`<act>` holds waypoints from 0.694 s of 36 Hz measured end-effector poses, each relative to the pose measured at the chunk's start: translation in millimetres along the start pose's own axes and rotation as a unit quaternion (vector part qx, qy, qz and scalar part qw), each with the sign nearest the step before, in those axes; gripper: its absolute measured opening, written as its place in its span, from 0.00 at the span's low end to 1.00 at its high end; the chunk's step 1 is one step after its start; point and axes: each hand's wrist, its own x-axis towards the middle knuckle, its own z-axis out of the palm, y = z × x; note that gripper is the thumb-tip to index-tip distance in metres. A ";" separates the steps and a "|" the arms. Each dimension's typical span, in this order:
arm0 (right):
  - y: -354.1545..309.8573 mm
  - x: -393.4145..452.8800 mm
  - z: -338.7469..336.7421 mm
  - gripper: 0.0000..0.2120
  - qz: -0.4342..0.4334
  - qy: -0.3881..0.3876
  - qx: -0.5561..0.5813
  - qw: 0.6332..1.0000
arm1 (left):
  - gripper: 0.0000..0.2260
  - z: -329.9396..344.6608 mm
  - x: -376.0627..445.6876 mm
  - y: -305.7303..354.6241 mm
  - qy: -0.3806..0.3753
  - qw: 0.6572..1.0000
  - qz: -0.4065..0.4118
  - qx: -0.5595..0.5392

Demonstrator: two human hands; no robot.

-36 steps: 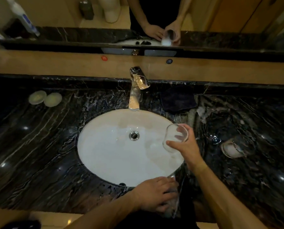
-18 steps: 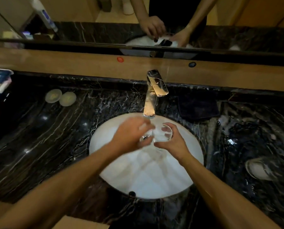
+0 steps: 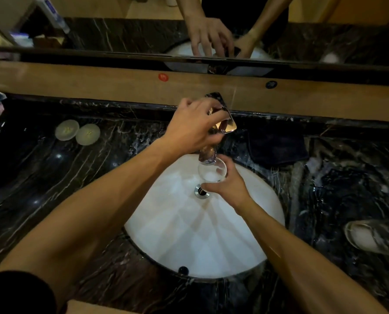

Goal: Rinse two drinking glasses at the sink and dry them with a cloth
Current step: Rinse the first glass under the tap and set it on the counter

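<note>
My right hand (image 3: 228, 185) holds a clear drinking glass (image 3: 211, 171) upright over the white sink basin (image 3: 189, 234), right under the spout of the chrome tap (image 3: 208, 155). My left hand (image 3: 192, 125) grips the tap's flat lever handle (image 3: 226, 123) from above. No water stream is visible. A second glass (image 3: 368, 234) lies on its side on the counter at the right. A dark cloth (image 3: 277, 146) lies folded on the counter right of the tap.
The black marble counter (image 3: 53, 189) surrounds the basin and is wet at the right. Two round pale lids (image 3: 76, 132) sit at the back left. A mirror (image 3: 121, 26) runs along the back wall above a tan ledge (image 3: 98, 82).
My left hand has risen from the glass to the tap lever. My right hand has kept the glass and brought it up under the spout.
</note>
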 end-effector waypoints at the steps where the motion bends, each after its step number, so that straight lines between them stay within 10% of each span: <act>1: -0.1 0.5 1.2 0.38 0.002 0.000 0.001 1.000 | 0.20 0.9 -0.4 -0.5 0.006 1.000 0.004 -0.001; 25: 5.6 5.6 6.0 0.38 0.013 0.010 0.005 1.000 | 0.19 0.8 1.8 -4.4 0.036 0.996 -0.031 -0.070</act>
